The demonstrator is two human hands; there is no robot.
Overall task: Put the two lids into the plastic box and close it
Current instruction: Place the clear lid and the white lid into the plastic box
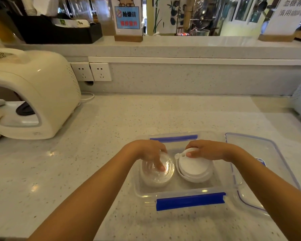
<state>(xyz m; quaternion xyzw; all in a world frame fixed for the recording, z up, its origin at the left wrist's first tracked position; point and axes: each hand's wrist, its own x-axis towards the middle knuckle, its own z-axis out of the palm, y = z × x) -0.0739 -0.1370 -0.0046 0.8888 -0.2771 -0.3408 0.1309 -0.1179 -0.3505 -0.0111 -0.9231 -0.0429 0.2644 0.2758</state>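
On the speckled counter (pixel 97 153), well left of the work, stands a cream appliance (pixel 33 94), not involved. The left hand (pixel 149 151) reaches into the clear plastic box (pixel 172 193) and rests on the clear domed lid (pixel 156 173), fingers curled over its top with one fingertip pressing on the dome. Just beside it, the white cup lid (pixel 192 168) sits in the right half of the box, the right hand (pixel 207 150) gripping its far edge, thumb on top. Both lids appear to be inside, so the placing step looks nearly finished. Right of the box, touching its edge, lies the box's own clear cover (pixel 261 171) with blue trim. Next, both hands need to let go, lift this cover, seat it squarely, and press down the blue latches (pixel 189 201).
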